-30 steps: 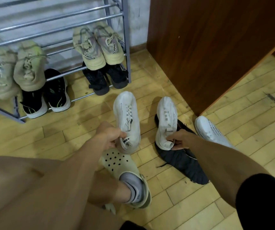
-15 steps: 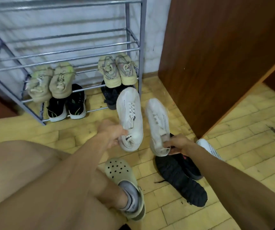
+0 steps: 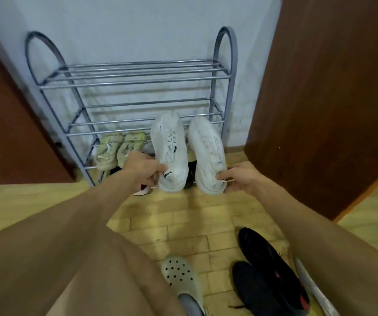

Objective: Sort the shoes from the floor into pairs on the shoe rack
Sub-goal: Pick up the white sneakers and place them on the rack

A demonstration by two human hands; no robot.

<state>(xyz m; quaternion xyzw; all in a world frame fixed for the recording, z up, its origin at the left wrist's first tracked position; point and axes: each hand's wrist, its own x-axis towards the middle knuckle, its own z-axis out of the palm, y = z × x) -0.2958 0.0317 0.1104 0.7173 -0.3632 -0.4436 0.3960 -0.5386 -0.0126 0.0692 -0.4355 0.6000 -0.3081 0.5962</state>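
Mid-carry; left hand (image 3: pixel 142 169) and right hand (image 3: pixel 241 179) each pinch a heel of the white sneakers (image 3: pixel 171 153); next, seat them together on the shoe rack (image 3: pixel 137 103).

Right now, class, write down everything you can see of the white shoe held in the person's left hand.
The white shoe is a lace-up sneaker of mesh-like fabric, with white laces, a thick white sole and a black-lettered tab near the heel. The left hand pinches its heel, holding it off the floor, toe pointing up toward the shoe rack. A second white shoe hangs beside it, apart.
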